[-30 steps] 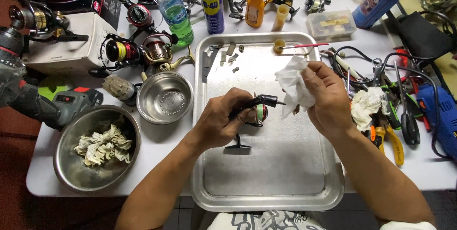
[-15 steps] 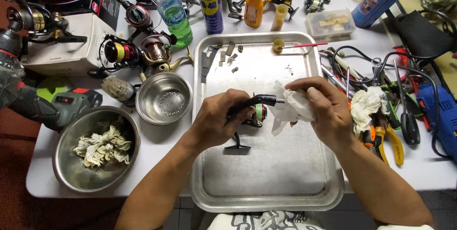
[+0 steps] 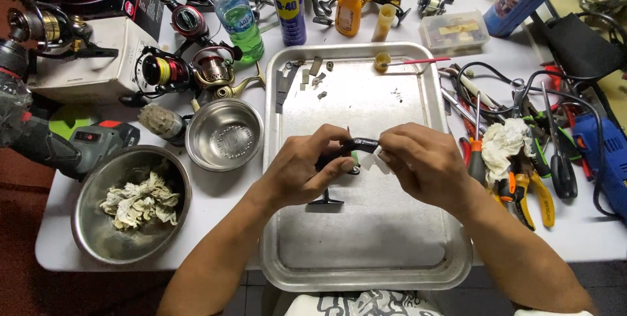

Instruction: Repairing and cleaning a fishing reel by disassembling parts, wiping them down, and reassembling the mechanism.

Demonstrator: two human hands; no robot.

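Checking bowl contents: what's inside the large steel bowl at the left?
The large steel bowl holds a heap of crumpled whitish rags. Bare metal shows around them; whatever lies beneath the heap is covered.

A white table (image 3: 588, 237) fills nearly the whole view, its surface lit evenly and brightly with only soft shadows. Along its left and lower edges shows a dark reddish-brown floor (image 3: 26, 283) (whether carpet or bare cannot be told). At the far right edge a dark seat or bag (image 3: 578, 45) sits beside the table.
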